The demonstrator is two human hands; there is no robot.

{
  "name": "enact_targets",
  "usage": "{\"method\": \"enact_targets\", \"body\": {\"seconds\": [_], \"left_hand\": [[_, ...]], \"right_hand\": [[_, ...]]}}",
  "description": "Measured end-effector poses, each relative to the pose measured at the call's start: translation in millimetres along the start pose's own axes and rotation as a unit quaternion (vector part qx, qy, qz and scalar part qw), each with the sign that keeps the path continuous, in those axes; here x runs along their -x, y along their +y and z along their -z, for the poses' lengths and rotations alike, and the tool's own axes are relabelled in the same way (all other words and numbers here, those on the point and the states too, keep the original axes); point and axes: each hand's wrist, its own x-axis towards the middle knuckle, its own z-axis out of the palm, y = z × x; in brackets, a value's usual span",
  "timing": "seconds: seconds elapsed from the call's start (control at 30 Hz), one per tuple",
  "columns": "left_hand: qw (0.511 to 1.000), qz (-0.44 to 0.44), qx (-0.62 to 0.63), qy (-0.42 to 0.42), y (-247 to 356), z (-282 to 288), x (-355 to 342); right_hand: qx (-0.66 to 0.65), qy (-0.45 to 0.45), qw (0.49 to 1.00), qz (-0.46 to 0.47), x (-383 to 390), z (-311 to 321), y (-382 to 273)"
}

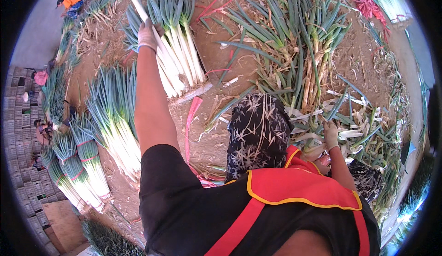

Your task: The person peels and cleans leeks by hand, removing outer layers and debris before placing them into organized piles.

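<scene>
My left hand (pixel 147 36), in a pale glove, reaches far forward. Its fingers are closed round a long green onion (pixel 137 4), whose white stem slants over a row of cleaned green onions (pixel 183 56). These lie side by side on a low stand, white ends toward me. My right hand (pixel 330 135), also gloved, is low on the right among stripped leaves and peelings (pixel 363 132). Its fingers are curled, and what they hold, if anything, I cannot make out. Just ahead of it lies a heap of unpeeled green onions (pixel 299 49) with dry roots and brown outer leaves.
Left of my arm lies a large pile of cleaned green onions (pixel 115 118), then several tied bundles (pixel 92 164). Pink tape (pixel 191 118) trails over the dirt floor. Grey crates (pixel 23 150) are stacked at far left. Other people, one in orange (pixel 72 1), are in the background.
</scene>
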Motion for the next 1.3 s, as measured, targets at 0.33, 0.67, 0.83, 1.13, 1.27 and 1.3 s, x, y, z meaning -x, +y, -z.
{"method": "enact_targets", "body": {"seconds": [0.33, 0.67, 0.83, 1.13, 1.27, 1.3], "left_hand": [[0.765, 0.066, -0.640, 0.011, -165, 106, 41], [0.929, 0.212, 0.286, -0.099, -119, 75, 46], [0.832, 0.223, 0.485, -0.155, -104, -18, 95], [0.835, 0.265, 0.471, -0.103, -113, -43, 128], [0.946, 0.119, 0.293, -0.073, -98, -46, 122], [0.976, 0.054, 0.206, -0.039, -86, -30, 108]], "right_hand": [[-0.096, -0.059, 0.980, -0.165, -23, 23, -20], [0.113, -0.029, 0.992, 0.049, -90, 83, -82], [-0.361, -0.293, 0.884, 0.047, -167, 89, -301], [-0.365, -0.250, 0.777, 0.447, -160, 2, -409], [-0.260, -0.326, 0.841, 0.345, -158, -1, -382], [-0.228, -0.388, 0.847, 0.282, -156, 3, -371]]}}
